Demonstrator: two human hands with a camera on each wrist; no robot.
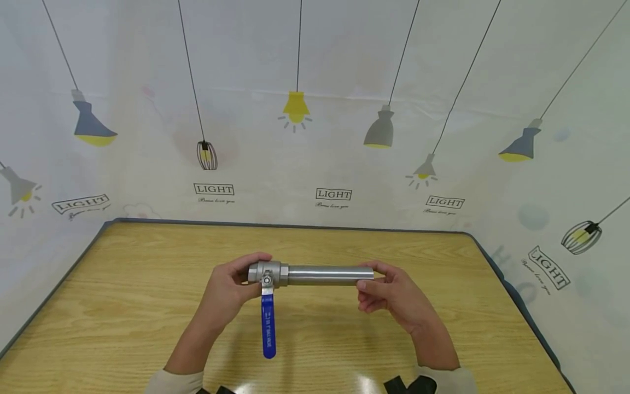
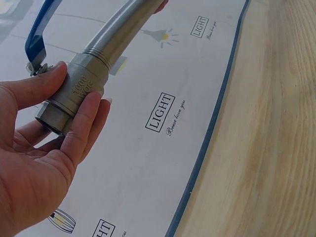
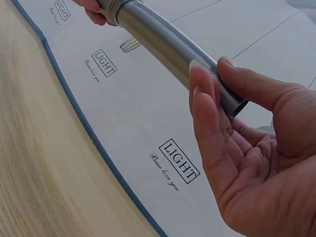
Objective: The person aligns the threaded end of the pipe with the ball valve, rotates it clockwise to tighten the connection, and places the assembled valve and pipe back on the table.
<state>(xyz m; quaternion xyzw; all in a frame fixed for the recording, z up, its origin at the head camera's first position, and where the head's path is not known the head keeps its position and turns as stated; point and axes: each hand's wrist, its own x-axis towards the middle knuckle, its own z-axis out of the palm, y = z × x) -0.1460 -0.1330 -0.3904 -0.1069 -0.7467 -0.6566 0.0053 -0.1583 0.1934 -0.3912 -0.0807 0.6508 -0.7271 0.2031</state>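
A steel ball valve (image 1: 276, 272) with a blue lever handle (image 1: 268, 326) is joined to a straight steel pipe (image 1: 325, 275). My left hand (image 1: 228, 288) grips the valve body at its left end, thumb on the near side and fingers around the far side. In the left wrist view, raised lettering shows on the valve body (image 2: 79, 84), and its hex end sits over the palm. My right hand (image 1: 396, 293) pinches the pipe's free end between thumb and fingers. The open pipe end shows in the right wrist view. Valve and pipe are held level above the table, the handle pointing toward me.
Beneath the hands lies a wood-grain table (image 1: 162, 262) with a dark blue edge strip (image 1: 295, 225) along its back and sides. Pale walls (image 1: 256, 65) printed with hanging lamps and LIGHT labels rise behind and on both sides.
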